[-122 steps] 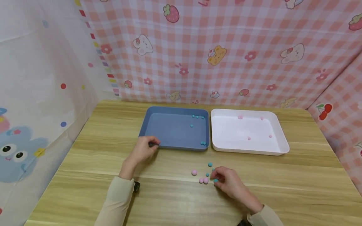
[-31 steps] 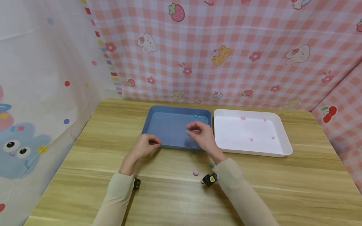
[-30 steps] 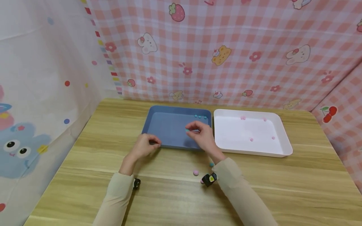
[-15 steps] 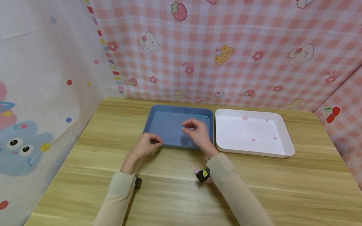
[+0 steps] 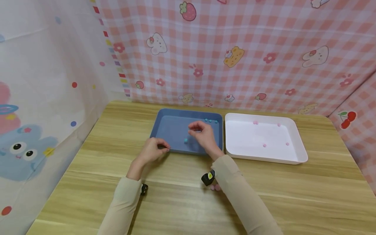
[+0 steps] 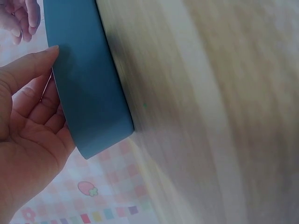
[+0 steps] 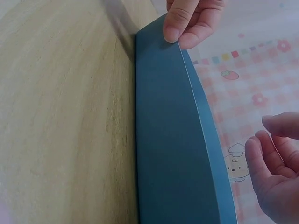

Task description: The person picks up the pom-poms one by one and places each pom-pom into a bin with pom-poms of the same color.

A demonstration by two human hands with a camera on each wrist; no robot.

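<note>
In the head view my left hand [image 5: 150, 150] pinches the near left rim of the blue tray [image 5: 176, 112]. The left wrist view shows its thumb [image 6: 44, 58] on the outer wall and the fingers behind the rim. Over the tray hovers my right hand [image 5: 204, 135], its thumb and fingertips slightly apart with nothing between them. A small teal ball [image 5: 185, 140] shows just below those fingertips, within the tray's outline. Several other teal balls [image 5: 210, 120] lie along the tray's far right edge. The right hand and forearm hide the tray's near right part.
A white tray [image 5: 299, 143] with several small pink balls [image 5: 264, 145] stands to the right of the blue one. On the wooden table [image 5: 176, 209], two pink balls [image 5: 215, 187] show beside the black wrist camera [image 5: 208, 178]. Printed cloth [image 5: 205, 42] hangs behind.
My right hand picked up a teal ball from the table, carried it over the blue tray and let it go. The left hand has kept its hold on the rim.
</note>
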